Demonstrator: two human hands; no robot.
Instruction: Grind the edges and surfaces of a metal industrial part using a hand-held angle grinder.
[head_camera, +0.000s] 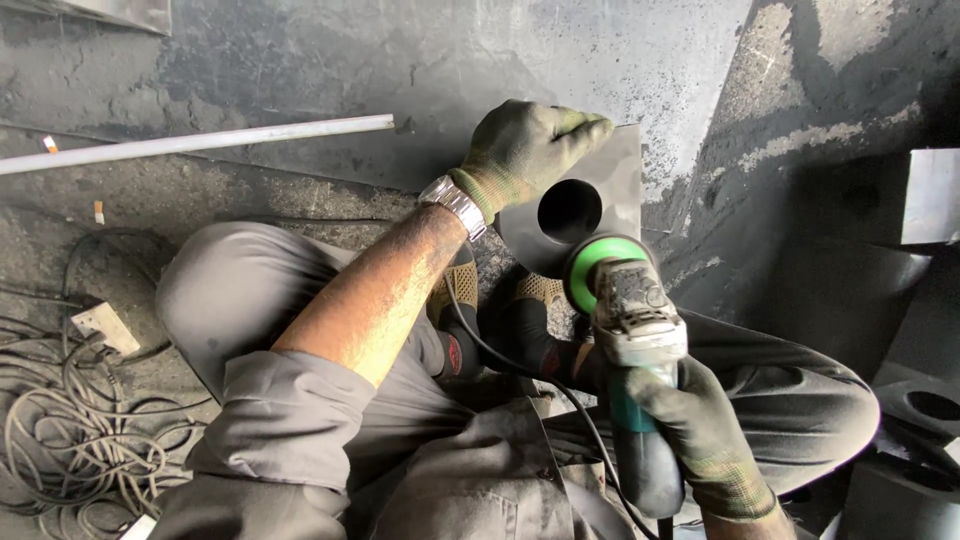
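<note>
My left hand (528, 146), in a green work glove, grips the top edge of a dark metal plate (615, 165) that has a large round hole (570, 210) in it. The plate stands on edge on the floor in front of my knees. My right hand (700, 430), also gloved, is wrapped around the body of a green and grey angle grinder (632, 330). The grinder's green-guarded disc (590, 265) sits against the plate's lower edge, just below the hole. A wristwatch (455, 205) is on my left wrist.
A long pale metal rod (195, 143) lies on the dark floor at the upper left. Tangled cables (70, 420) and a plug block (105, 328) lie at the left. More dark metal pieces with holes (925, 410) sit at the right. The grinder's black cord (500, 355) crosses my lap.
</note>
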